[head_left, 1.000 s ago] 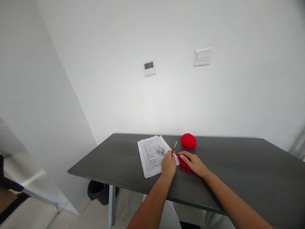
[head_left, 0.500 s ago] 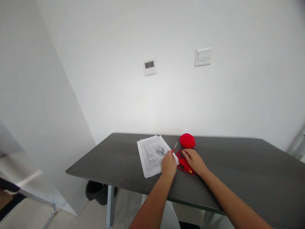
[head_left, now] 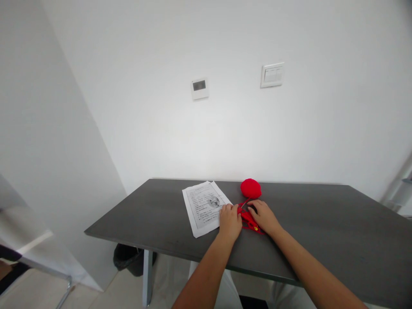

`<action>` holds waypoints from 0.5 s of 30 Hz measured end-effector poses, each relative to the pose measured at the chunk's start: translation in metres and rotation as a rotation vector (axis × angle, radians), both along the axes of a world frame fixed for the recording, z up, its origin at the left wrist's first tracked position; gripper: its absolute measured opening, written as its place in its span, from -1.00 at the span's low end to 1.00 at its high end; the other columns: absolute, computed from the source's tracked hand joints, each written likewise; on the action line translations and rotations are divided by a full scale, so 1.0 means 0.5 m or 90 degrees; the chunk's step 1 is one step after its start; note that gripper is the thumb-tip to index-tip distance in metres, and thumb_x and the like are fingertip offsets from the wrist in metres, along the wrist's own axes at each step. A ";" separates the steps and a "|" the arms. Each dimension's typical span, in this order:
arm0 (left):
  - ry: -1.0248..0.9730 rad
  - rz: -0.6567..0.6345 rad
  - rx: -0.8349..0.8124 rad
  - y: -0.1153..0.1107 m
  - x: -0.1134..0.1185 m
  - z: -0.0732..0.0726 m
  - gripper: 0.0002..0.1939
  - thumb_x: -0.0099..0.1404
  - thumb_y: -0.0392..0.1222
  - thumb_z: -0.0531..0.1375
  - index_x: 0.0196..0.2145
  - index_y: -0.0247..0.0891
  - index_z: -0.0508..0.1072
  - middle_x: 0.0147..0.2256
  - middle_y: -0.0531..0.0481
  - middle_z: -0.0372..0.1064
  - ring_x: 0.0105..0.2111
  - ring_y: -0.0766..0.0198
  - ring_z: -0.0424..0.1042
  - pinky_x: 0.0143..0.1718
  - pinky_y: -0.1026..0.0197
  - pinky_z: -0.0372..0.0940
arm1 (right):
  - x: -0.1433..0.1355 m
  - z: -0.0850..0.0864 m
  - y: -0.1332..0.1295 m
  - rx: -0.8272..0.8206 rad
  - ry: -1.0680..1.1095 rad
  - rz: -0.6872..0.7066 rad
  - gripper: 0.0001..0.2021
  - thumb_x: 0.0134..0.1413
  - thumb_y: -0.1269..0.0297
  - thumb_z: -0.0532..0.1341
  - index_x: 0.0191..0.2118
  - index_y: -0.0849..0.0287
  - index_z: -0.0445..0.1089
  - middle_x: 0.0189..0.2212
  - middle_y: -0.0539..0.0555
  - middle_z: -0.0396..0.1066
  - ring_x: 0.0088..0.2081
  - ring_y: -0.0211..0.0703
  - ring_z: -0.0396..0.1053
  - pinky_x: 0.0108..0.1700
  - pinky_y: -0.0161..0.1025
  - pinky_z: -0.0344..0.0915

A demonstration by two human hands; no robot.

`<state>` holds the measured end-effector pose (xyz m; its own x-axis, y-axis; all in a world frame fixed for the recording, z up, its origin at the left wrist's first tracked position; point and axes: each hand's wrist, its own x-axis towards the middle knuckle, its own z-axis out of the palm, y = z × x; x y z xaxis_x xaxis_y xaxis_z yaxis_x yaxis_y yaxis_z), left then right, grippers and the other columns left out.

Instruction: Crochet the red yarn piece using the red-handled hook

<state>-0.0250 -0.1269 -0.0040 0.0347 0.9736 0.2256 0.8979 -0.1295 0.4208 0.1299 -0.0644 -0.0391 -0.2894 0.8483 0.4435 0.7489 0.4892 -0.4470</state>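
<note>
My left hand is closed around the red handle of a thin metal-tipped tool, over the right edge of a printed sheet. The metal tip points right, toward my other hand. Red openwork yarn with a small yellow piece lies between the hands. My right hand rests at the yarn's right side, thumb and fingers curved; what its fingertips hold is too small to make out. Just behind is a round red yarn ball, a strand running from it to the work.
The dark grey table stands against a white wall with a thermostat panel and a light switch. A black bin is under the table's left side, beside a metal leg.
My left hand has turned over, and the tool, which pointed up, now lies low with its tip toward my right hand. The red yarn work has shifted slightly between the hands.
</note>
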 end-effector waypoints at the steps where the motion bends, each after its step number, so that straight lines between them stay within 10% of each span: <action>1: -0.005 -0.001 -0.002 0.001 -0.001 -0.001 -0.57 0.31 -0.26 0.02 0.10 -0.29 0.38 -0.02 -0.19 0.36 0.02 0.02 0.24 0.07 0.08 0.13 | 0.000 0.000 0.000 -0.002 -0.003 -0.005 -0.75 0.16 0.38 0.06 -0.16 0.28 0.46 -0.16 0.23 0.49 -0.08 0.02 0.37 0.05 -0.09 0.25; 15: 0.069 0.082 -0.018 0.011 -0.024 0.004 -0.64 0.32 -0.37 -0.04 -0.07 -0.30 0.49 -0.11 -0.22 0.39 -0.03 0.02 0.33 -0.02 0.08 0.16 | 0.002 0.011 -0.002 -0.019 0.038 -0.020 -0.76 0.17 0.38 0.04 -0.24 0.28 0.46 -0.21 0.22 0.49 -0.11 0.03 0.38 0.03 -0.06 0.25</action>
<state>-0.0368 -0.1212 -0.0020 -0.0684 0.9774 0.2001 0.9464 0.0001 0.3231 0.1307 -0.0654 -0.0334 -0.2360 0.8696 0.4338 0.7355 0.4516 -0.5051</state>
